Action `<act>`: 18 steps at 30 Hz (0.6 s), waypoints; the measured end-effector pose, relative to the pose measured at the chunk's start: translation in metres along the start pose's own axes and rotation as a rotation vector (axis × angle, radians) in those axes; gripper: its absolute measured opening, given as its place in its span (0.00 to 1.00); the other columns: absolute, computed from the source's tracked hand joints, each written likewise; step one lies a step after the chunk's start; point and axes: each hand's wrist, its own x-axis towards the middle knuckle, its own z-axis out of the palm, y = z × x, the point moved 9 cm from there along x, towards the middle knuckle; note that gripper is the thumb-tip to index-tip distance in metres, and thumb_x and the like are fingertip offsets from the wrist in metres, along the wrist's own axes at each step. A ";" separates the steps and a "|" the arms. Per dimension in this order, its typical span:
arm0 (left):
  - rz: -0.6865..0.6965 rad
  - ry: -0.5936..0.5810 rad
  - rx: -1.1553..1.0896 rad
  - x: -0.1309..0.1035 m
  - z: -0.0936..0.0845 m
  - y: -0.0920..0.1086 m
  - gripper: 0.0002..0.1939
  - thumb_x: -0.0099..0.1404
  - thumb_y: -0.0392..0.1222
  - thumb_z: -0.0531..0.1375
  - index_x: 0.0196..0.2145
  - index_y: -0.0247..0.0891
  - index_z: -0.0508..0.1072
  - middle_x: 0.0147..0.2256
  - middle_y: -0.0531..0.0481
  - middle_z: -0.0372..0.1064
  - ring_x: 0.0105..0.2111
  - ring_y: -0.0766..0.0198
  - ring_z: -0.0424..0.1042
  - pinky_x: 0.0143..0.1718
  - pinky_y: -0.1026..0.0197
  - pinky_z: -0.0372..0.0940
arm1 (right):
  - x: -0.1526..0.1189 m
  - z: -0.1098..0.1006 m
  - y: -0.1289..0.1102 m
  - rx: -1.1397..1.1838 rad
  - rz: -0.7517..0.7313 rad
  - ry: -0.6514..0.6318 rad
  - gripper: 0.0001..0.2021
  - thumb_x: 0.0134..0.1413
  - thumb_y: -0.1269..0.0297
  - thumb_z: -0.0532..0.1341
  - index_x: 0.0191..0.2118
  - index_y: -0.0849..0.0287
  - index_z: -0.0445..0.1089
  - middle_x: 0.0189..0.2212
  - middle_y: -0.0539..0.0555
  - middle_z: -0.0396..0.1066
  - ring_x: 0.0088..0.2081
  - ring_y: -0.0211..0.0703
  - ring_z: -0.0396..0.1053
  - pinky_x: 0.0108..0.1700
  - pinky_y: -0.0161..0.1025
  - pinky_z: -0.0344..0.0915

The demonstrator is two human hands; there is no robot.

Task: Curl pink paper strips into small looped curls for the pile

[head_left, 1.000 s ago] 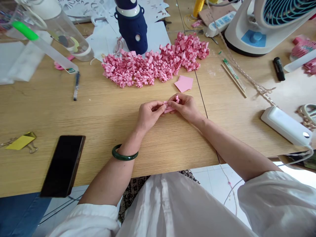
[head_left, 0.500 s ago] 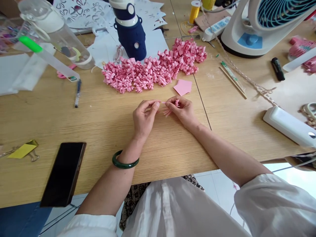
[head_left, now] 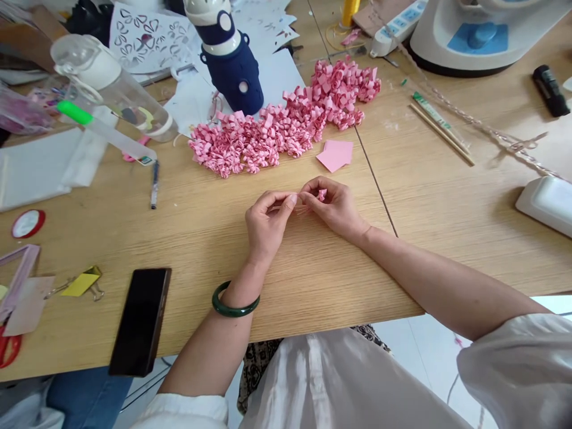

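Above the table's front part, my left hand point(head_left: 267, 226) and my right hand point(head_left: 337, 208) meet fingertip to fingertip, both pinched. Between them is a small pink fringed paper piece point(head_left: 322, 195) with thin strips; a curled part of it shows by my right fingers. My left thumb and forefinger pinch at the strips, whose ends are mostly hidden. Just beyond the hands lie flat pink paper pieces point(head_left: 336, 156). Behind these, a long heap of curled pink paper flowers point(head_left: 263, 140) stretches across the table.
A dark blue bottle point(head_left: 236, 77) and a clear bottle point(head_left: 134, 98) stand at the back. To the left lie a phone point(head_left: 139, 322), a binder clip point(head_left: 84, 283) and a pen point(head_left: 154, 185). On the right are wooden sticks point(head_left: 440, 134), a braided cord point(head_left: 473, 122) and a fan base point(head_left: 469, 42).
My view has turned left, bringing red-handled scissors and a tape roll into sight. My fingertips have come closer together, closing the small gap where the pink strip showed.
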 end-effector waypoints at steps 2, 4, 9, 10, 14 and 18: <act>0.011 0.013 -0.019 -0.001 0.000 0.002 0.11 0.65 0.51 0.70 0.35 0.40 0.83 0.36 0.49 0.82 0.36 0.63 0.79 0.40 0.63 0.74 | 0.001 0.000 -0.001 -0.009 -0.016 0.001 0.07 0.56 0.62 0.66 0.31 0.58 0.73 0.25 0.47 0.70 0.27 0.34 0.59 0.30 0.36 0.57; 0.015 0.017 -0.034 -0.001 0.000 0.002 0.12 0.65 0.52 0.71 0.36 0.40 0.83 0.37 0.49 0.82 0.36 0.64 0.79 0.41 0.64 0.74 | 0.001 0.001 -0.001 -0.005 -0.020 -0.011 0.07 0.57 0.62 0.66 0.31 0.58 0.73 0.25 0.47 0.70 0.26 0.34 0.60 0.30 0.36 0.57; 0.044 0.032 0.029 -0.001 -0.002 0.007 0.09 0.65 0.48 0.71 0.33 0.40 0.83 0.33 0.51 0.81 0.33 0.65 0.78 0.39 0.64 0.74 | 0.000 0.005 -0.003 0.034 -0.005 -0.043 0.06 0.57 0.63 0.66 0.30 0.58 0.72 0.23 0.47 0.70 0.24 0.33 0.59 0.29 0.35 0.57; 0.057 0.041 0.045 -0.001 -0.003 0.010 0.09 0.66 0.47 0.71 0.33 0.40 0.83 0.33 0.51 0.81 0.33 0.65 0.78 0.39 0.64 0.74 | 0.000 0.006 -0.004 0.047 -0.005 -0.053 0.06 0.57 0.63 0.66 0.31 0.58 0.71 0.23 0.47 0.70 0.24 0.33 0.60 0.28 0.35 0.58; 0.086 0.048 0.046 -0.003 -0.004 0.014 0.09 0.67 0.48 0.71 0.33 0.40 0.84 0.33 0.50 0.81 0.34 0.65 0.79 0.39 0.65 0.74 | -0.002 0.007 -0.002 0.096 0.023 -0.064 0.06 0.57 0.62 0.67 0.31 0.57 0.71 0.25 0.48 0.73 0.24 0.34 0.64 0.28 0.34 0.65; -0.085 -0.013 -0.121 -0.002 0.003 -0.003 0.16 0.67 0.56 0.70 0.35 0.39 0.84 0.33 0.49 0.82 0.32 0.64 0.79 0.37 0.62 0.76 | -0.003 0.004 0.003 0.105 0.071 -0.027 0.08 0.57 0.61 0.68 0.31 0.57 0.71 0.27 0.49 0.74 0.27 0.36 0.71 0.30 0.35 0.69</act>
